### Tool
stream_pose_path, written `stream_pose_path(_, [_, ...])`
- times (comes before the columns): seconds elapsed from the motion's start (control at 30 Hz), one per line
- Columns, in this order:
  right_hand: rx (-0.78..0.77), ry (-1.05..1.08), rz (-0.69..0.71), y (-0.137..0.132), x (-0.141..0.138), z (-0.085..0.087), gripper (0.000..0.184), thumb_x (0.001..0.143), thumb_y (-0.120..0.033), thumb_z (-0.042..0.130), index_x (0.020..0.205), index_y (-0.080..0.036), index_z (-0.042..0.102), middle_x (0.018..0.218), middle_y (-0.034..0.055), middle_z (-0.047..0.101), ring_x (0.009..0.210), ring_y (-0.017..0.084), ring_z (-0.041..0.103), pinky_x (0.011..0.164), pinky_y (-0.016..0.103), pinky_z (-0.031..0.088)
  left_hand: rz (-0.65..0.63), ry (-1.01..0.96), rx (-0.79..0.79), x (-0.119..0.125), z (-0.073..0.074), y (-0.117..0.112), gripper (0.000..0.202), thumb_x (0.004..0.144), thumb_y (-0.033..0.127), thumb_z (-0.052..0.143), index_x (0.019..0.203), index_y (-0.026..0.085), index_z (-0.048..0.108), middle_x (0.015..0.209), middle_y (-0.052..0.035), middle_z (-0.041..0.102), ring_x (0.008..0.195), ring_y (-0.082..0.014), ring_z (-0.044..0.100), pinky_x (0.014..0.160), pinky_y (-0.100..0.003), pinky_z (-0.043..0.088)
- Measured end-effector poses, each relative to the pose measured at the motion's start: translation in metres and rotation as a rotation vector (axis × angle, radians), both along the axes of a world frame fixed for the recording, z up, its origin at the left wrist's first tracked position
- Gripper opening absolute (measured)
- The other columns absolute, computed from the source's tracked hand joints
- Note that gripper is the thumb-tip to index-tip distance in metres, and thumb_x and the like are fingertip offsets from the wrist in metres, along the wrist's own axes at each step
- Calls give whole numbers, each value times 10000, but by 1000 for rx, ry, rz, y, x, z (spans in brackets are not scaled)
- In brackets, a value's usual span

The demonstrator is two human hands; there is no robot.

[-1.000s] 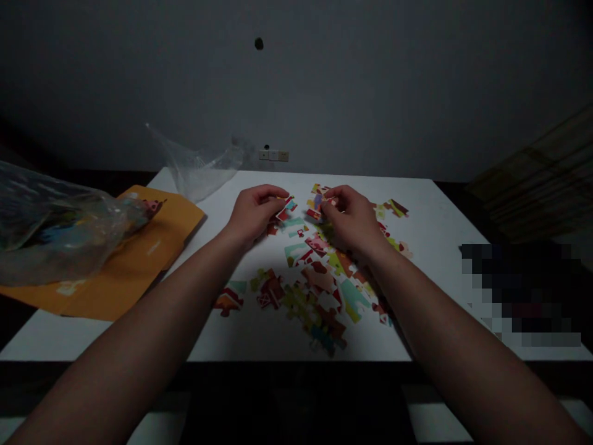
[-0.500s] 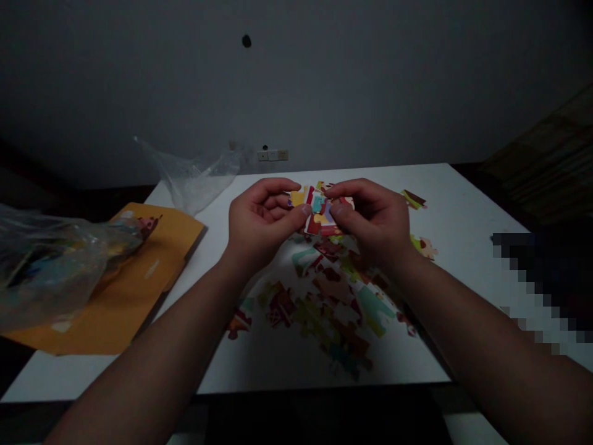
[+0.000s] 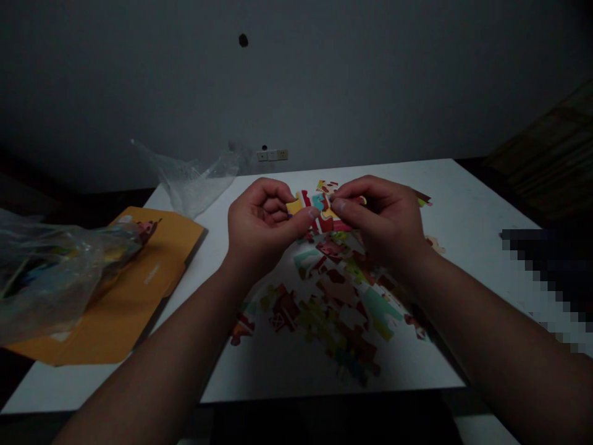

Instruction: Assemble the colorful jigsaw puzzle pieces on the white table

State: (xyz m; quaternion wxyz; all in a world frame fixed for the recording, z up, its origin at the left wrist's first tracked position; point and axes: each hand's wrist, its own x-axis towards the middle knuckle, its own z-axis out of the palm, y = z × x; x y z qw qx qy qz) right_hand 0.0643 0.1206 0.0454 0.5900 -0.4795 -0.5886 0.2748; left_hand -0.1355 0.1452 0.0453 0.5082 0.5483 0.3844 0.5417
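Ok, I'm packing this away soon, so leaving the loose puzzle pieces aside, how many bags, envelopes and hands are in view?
Plastic bags: 2, one at the far edge of the table, another at the left.
Orange envelope: 1
Hands: 2, left hand and right hand, both pinching puzzle pieces.
Total: 5

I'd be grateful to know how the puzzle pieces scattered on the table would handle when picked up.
The puzzle pieces lie flat and thin on the table, so they are probably light and stiff but fiddly to lift. The piece pinched in the left hand shows no bending, suggesting rigid card.
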Motion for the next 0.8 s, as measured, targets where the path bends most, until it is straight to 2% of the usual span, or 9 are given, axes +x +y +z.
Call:
stream_pose_path(0.17, [32, -29, -57, 7, 6, -4, 154, 911, -422, 861, 870, -274, 848, 842, 36, 776, 790, 219, 701, 748, 375, 587, 14, -113, -13, 6, -2, 2, 579, 770, 429, 1032, 897, 271, 490, 718, 62, 674, 656, -165, 757, 614, -258, 594])
stream_pose_path(0.3, [6, -1, 91, 2, 3, -6, 228, 977, -469, 797, 873, -274, 854, 865, 37, 786, 776, 210, 706, 722, 357, 582, 0, -237, 18, 11, -6, 2, 603, 709, 367, 1068, 1013, 267, 557, 821, 57, 732, 670, -141, 757, 661, -251, 624])
stream_pose_path(0.4, [-11, 8, 126, -3, -2, -5, 211, 948, -467, 852, 877, -268, 848, 831, 26, 763, 711, 191, 679, 653, 333, 570, -12, -276, 36, 14, -10, 1, 657, 655, 346, 1095, 1099, 253, 619, 882, 48, 753, 671, -135, 758, 695, -270, 661])
stream_pose_path(0.63, [-16, 19, 71, -2, -4, -4, 204, 942, -466, 871, 883, -271, 852, 825, 24, 760, 696, 194, 673, 625, 332, 582, -16, -288, -17, 15, -5, -4, 401, 789, 443, 1005, 895, 225, 685, 771, 34, 726, 577, -101, 685, 580, -211, 617])
stream_pose_path(0.8, [26, -27, -8, -3, -4, -1, 177, 920, -429, 872, 859, -265, 843, 808, 23, 772, 703, 193, 685, 632, 318, 570, -24, -279, -64, 11, -1, -7, 303, 829, 431, 936, 844, 227, 713, 724, 27, 709, 603, -120, 709, 607, -224, 635])
